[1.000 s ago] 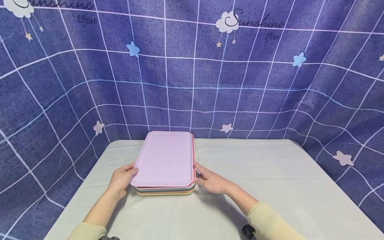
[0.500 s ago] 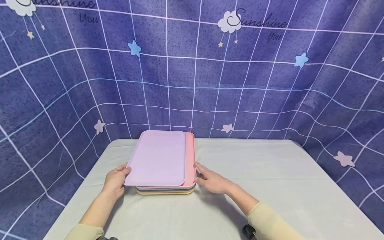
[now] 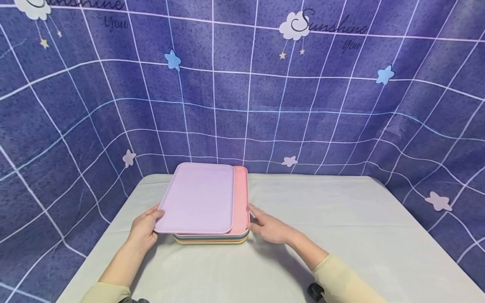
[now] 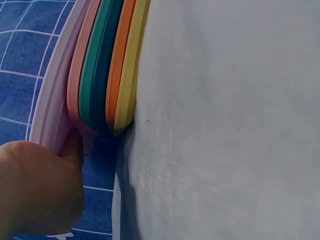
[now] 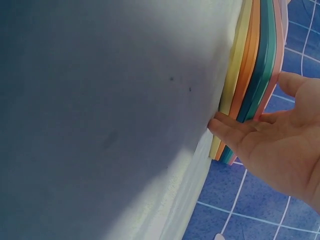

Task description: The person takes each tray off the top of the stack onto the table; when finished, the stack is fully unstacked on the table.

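A lilac tray [image 3: 198, 198] lies shifted to the left on top of a stack of trays. My left hand [image 3: 143, 227] pinches its near left edge, thumb on the rim and fingers underneath. Below it, a pink tray [image 3: 240, 202] shows along the right side. Under that, the left wrist view shows a green tray [image 4: 91, 85], a dark teal one, an orange tray [image 4: 119, 70] and a yellow tray [image 4: 131, 85]. My right hand [image 3: 270, 226] rests against the stack's right side, its fingers extended along the tray edges.
The stack stands on a table with a pale cloth [image 3: 318, 202], left of the middle. A blue-purple curtain [image 3: 265, 92] with a white grid, stars and clouds hangs behind and on both sides.
My left hand has slid the lilac tray to the left, baring a strip of the pink tray. Most of that shift came in the first half second. The right hand has stayed at the stack.
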Tool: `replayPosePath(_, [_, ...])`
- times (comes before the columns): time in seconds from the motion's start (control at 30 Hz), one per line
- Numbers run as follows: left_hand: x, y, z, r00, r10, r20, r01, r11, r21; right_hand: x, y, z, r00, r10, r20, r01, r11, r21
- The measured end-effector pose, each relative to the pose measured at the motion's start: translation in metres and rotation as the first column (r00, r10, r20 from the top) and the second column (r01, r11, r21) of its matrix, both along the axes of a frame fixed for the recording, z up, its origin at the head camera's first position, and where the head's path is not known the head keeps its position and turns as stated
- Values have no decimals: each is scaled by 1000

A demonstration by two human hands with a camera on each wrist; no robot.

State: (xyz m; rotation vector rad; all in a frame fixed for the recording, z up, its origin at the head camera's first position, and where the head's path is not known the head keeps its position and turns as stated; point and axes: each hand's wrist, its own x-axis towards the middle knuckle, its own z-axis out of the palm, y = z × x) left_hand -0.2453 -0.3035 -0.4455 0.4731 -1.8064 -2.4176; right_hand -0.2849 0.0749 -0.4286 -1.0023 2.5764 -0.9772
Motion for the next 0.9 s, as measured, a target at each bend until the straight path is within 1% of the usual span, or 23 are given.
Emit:
replayPosePath(0.1, [1, -4, 0, 1000, 5, -2, -4, 1000, 28, 0, 0, 0, 1000, -1, 1, 1, 1000, 1])
replayPosePath(0.33, [2, -20, -2, 1000, -12, 7, 12, 998, 66, -1, 0, -2, 1000, 5, -12, -5, 1000, 7])
replayPosePath(0.53, [4, -38, -1, 1000, -30, 8, 28, 985, 168, -2, 2, -2, 1000, 5, -21, -4, 1000, 15])
replayPosePath(0.63, [4, -45, 0, 999, -44, 5, 42, 979, 198, -2, 3, -2, 1000, 0, -18, 1, 1000, 20])
replayPosePath(0.77, [7, -55, -1, 998, -56, -7, 57, 981, 186, -2, 5, -3, 1000, -4, -12, 4, 1000, 22])
replayPosePath(0.9, [11, -66, -3, 997, -71, -39, 77, 980, 183, -2, 6, -3, 1000, -2, -5, 2, 1000, 14])
